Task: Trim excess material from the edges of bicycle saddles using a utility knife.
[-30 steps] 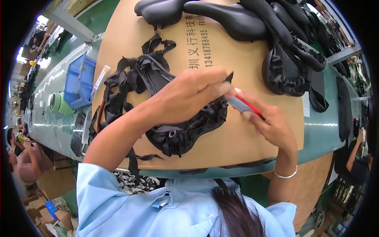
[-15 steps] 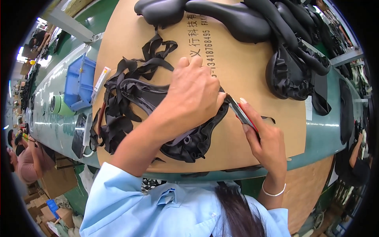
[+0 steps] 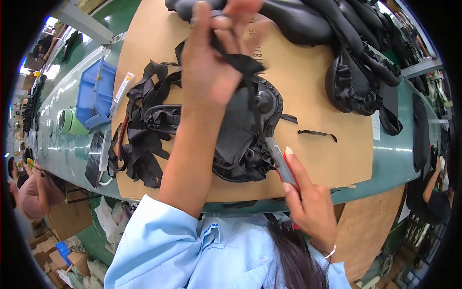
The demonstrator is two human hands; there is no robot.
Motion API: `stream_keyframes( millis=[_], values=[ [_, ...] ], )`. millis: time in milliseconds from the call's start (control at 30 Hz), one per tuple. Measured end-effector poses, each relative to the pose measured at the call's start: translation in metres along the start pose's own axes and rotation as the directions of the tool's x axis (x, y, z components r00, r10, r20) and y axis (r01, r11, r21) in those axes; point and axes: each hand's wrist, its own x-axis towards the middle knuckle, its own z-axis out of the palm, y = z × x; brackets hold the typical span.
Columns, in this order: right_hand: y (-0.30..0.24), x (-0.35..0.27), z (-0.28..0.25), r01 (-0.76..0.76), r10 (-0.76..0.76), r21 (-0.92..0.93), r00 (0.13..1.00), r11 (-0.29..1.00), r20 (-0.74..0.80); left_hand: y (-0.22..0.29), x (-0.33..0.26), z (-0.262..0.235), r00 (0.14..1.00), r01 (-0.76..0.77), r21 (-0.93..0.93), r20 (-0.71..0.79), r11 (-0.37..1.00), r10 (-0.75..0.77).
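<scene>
A black bicycle saddle (image 3: pixel 236 132) lies underside up on the cardboard, its gathered cover edge showing round the rim; my left forearm hides part of it. Raised over the far side of the saddle, my left hand (image 3: pixel 209 62), blurred by motion, pinches a strip of black cover material (image 3: pixel 243 62). In my right hand (image 3: pixel 310 204) is a red and grey utility knife (image 3: pixel 285 166), its tip at the saddle's right edge. A thin black offcut (image 3: pixel 317 133) rests on the cardboard right of the saddle.
Tangled black scraps (image 3: pixel 144 144) cover the left of the cardboard sheet (image 3: pixel 308 164). Black saddles (image 3: pixel 308 24) are piled at the far right, with an upturned saddle (image 3: pixel 351 79) below them. A blue bin (image 3: pixel 96 94) and a green roll (image 3: pixel 72 122) stand left. Other people work at both sides.
My left hand has gone up and away from the saddle with the black strip. The saddle has turned and shifted, uncovering its underside. My right hand with the knife has come lower and slightly left.
</scene>
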Motion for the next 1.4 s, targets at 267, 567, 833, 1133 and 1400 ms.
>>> stream_keyframes(
  millis=[267, 567, 833, 1133, 1400],
  values=[
    [0.007, 0.029, -0.034, 0.140, -0.119, -0.313, 0.989, 0.940, 0.084, 0.016, -0.053, 0.027, 0.790, -0.585, 0.660, 0.330, -0.472, -0.517],
    [0.010, -0.012, 0.017, -0.099, 0.097, 0.134, 0.995, 0.986, 0.027, -0.010, -0.027, -0.017, 0.651, -0.646, 0.595, 0.756, -0.477, 0.062],
    [0.008, -0.016, 0.015, -0.030, 0.030, 0.001, 0.981, 1.000, -0.192, 0.007, -0.038, -0.018, 0.964, 0.154, 0.955, -0.202, 0.253, 0.175],
    [0.027, 0.055, -0.067, 0.498, -0.390, -0.232, 0.835, 0.835, 0.387, 0.017, -0.121, 0.041, 0.939, 0.280, 0.833, -0.134, 0.477, -0.316],
    [0.011, -0.012, -0.052, 0.294, -0.198, -0.417, 0.945, 0.860, 0.260, 0.046, -0.054, 0.060, 0.990, -0.064, 0.383, -0.092, 0.922, 0.107]
  ],
)
